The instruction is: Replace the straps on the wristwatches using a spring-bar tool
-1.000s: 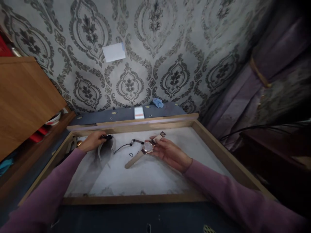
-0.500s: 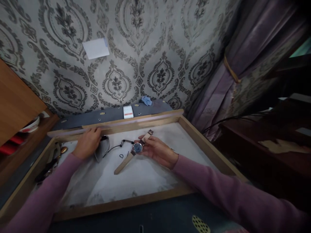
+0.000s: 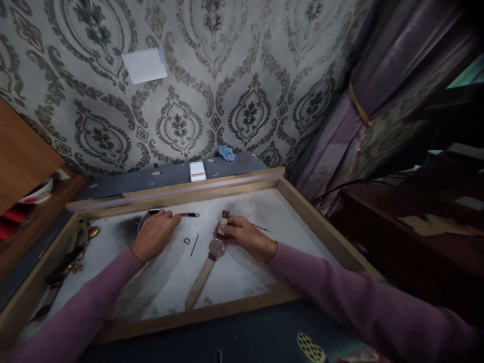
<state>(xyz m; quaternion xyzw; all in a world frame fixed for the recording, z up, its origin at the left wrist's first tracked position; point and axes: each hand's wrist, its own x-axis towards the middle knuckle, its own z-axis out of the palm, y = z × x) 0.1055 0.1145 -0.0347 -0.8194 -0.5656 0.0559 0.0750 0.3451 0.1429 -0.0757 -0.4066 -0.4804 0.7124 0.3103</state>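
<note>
My right hand (image 3: 245, 234) pinches a wristwatch (image 3: 217, 247) by the buckle half of its beige and brown strap. The round dial faces up and the longer strap half slants down toward the tray's front edge. My left hand (image 3: 157, 233) is closed over a thin dark watch strap (image 3: 188, 215), whose buckle end sticks out to the right; the rest is hidden by the hand. Behind the left wrist shows part of a curved pale band (image 3: 141, 222). A small black ring (image 3: 186, 241) and a short black strip (image 3: 194, 244) lie between the hands.
A shallow wooden tray (image 3: 333, 252) with a white bottom surrounds both hands. Several watches and straps (image 3: 71, 252) pile along its left side. Behind it are a phone (image 3: 197, 171) and a crumpled blue cloth (image 3: 227, 153). A purple curtain (image 3: 333, 136) hangs at right.
My left hand has moved right onto the thin dark strap, which has shifted. My right hand has tilted and lowered the beige-strapped watch, its strap now pointing more toward me.
</note>
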